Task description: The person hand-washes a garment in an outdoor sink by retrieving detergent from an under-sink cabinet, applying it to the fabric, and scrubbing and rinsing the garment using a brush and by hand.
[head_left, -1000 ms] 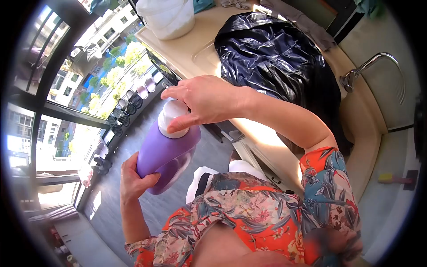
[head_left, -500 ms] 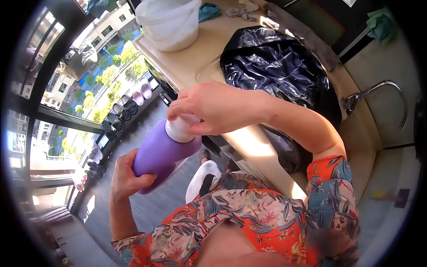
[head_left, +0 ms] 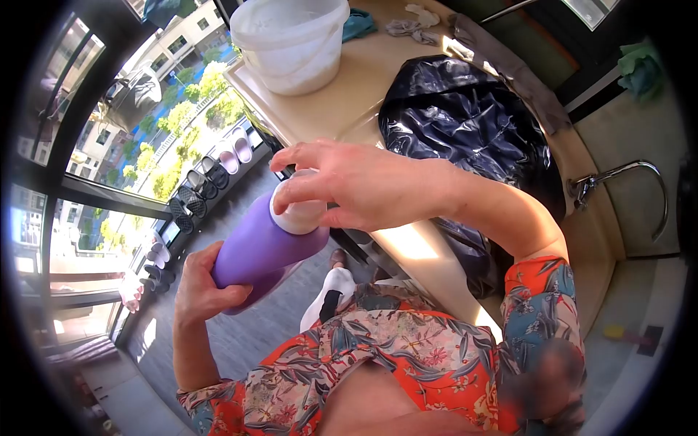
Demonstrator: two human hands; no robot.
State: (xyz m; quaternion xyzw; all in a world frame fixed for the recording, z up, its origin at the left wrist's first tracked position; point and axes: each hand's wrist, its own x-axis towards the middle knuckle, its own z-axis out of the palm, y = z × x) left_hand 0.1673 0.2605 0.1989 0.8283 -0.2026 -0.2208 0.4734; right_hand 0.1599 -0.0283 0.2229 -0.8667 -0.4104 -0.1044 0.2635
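Gripping the purple bottle (head_left: 254, 243) low on its side, the left hand (head_left: 198, 283) lays its thumb on the near face, while its fingers go behind and are mostly hidden. The bottle is in the air in front of the body, over the grey floor (head_left: 240, 341) and beside the counter (head_left: 320, 112), tilted so that its white cap (head_left: 294, 218) points up and toward the counter. The right hand (head_left: 356, 178) arches over that cap, fingers spread around it on 2 sides; they seem to touch it, but how firmly they press I cannot tell. Farther off are the shiny, crumpled black bag (head_left: 465, 109), the bucket (head_left: 291, 58) on the counter and the tap (head_left: 618, 173) to the right. The bottle looks like smooth plastic, so it is likely slick under wet fingers and springy rather than fragile; a hard squeeze could flex its wall. How full it is does not show, but its bulk suggests real weight if there is much liquid inside. A good hold would be 1 hand around the broad lower body, thumb opposing the fingers, and the other around the stiffer cap.
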